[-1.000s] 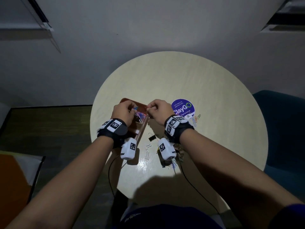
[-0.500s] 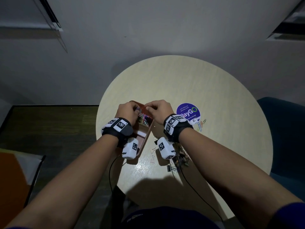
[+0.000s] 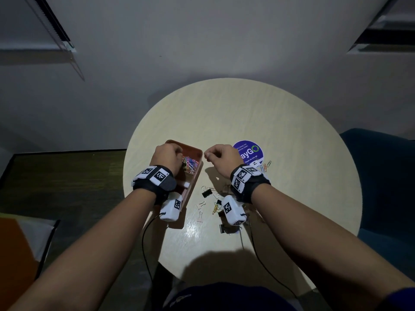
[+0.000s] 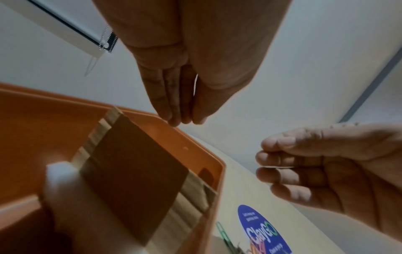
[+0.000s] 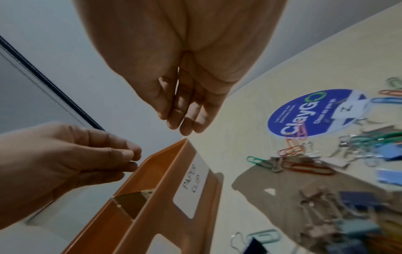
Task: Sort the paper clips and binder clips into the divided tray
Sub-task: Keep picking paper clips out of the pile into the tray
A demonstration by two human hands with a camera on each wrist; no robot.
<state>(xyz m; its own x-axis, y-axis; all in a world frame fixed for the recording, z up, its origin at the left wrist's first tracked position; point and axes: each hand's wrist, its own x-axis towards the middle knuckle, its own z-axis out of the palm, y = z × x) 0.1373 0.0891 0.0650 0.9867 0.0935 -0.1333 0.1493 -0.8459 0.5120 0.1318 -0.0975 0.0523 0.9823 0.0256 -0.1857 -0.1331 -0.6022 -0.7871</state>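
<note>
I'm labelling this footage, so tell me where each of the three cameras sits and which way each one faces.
Head: worn above, looking down on the round table; both forearms, left hand, right hand show.
Left wrist: under the left hand, looking along its fingers over the orange tray.
Right wrist: under the right hand, facing the tray's PAPER CLIP label.
All three share the tray and the ClayGo sticker.

Round table [image 3: 247, 113], grey wall [image 3: 202, 41], blue chair [image 3: 386, 176]
</note>
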